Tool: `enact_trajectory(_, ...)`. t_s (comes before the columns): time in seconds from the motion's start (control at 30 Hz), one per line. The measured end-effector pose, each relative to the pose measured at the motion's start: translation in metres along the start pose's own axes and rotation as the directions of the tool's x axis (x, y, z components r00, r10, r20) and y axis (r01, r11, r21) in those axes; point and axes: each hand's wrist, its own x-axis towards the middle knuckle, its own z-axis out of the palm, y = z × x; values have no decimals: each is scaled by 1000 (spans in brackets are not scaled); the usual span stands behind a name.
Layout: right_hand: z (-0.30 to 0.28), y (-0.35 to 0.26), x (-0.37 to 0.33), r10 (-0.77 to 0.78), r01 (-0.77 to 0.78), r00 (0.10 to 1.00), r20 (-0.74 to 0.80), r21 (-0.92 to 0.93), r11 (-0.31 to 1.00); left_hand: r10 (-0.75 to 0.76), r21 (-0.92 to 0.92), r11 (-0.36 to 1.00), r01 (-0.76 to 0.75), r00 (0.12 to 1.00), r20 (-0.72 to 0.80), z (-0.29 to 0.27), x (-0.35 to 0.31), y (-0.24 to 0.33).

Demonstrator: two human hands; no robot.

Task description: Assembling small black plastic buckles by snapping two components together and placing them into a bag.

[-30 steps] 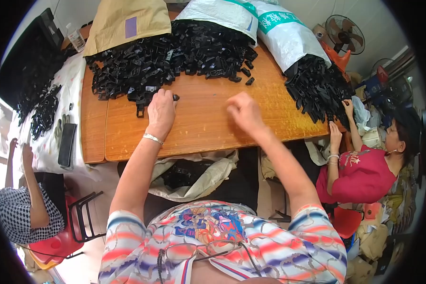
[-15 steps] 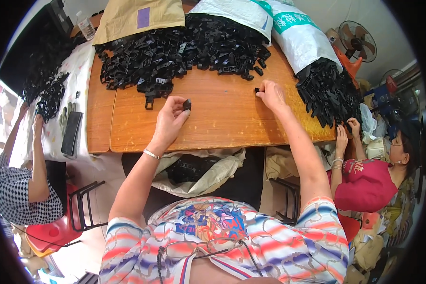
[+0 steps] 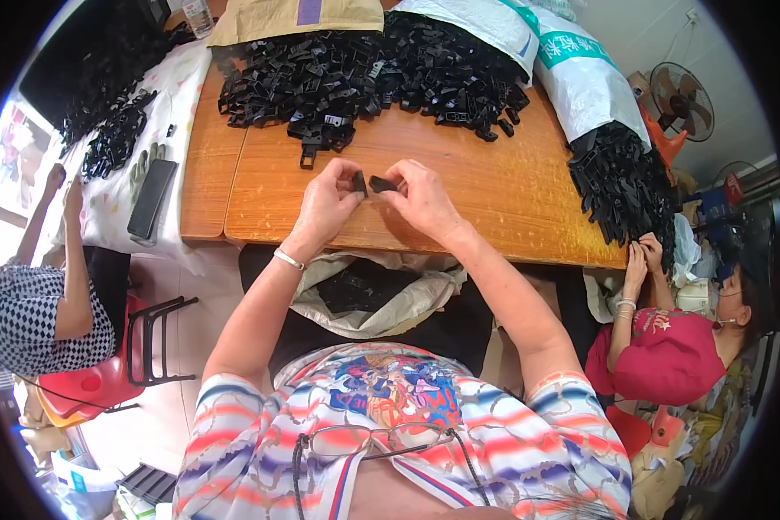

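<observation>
Over the near part of the wooden table (image 3: 494, 208), my left hand (image 3: 328, 201) pinches a small black plastic part (image 3: 360, 183) held upright. Close beside it, my right hand (image 3: 420, 195) grips another small black plastic part (image 3: 381, 184), tilted toward the first. A narrow gap shows between the two parts. Just beyond my hands, a heap of black plastic parts (image 3: 303, 87) spills from a brown paper sack (image 3: 273, 22). A second heap (image 3: 459, 87) lies against it, at the mouth of a white sack (image 3: 472, 30).
An open pale sack (image 3: 407, 312) with black pieces inside sits below the table edge, by my lap. At right, a co-worker in a red shirt (image 3: 667, 351) handles longer black parts (image 3: 620, 186). Another in a checkered top (image 3: 48, 316) works at left. A fan (image 3: 682, 101) stands far right.
My right hand has come left from near the right heap to beside my left hand, carrying its part. The view has shifted, moving the heaps up and right in the picture.
</observation>
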Motion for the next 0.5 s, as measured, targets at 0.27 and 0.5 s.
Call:
enact_trajectory(0.27,11,-7,1,-54,54,998,19,-20,998,27,319,947,-23,1000,-9,-9,-2,1)
enact_trajectory(0.5,27,-6,8,-171,172,985,17,-81,982,35,505,863,-29,999,-3,-17,-5,6)
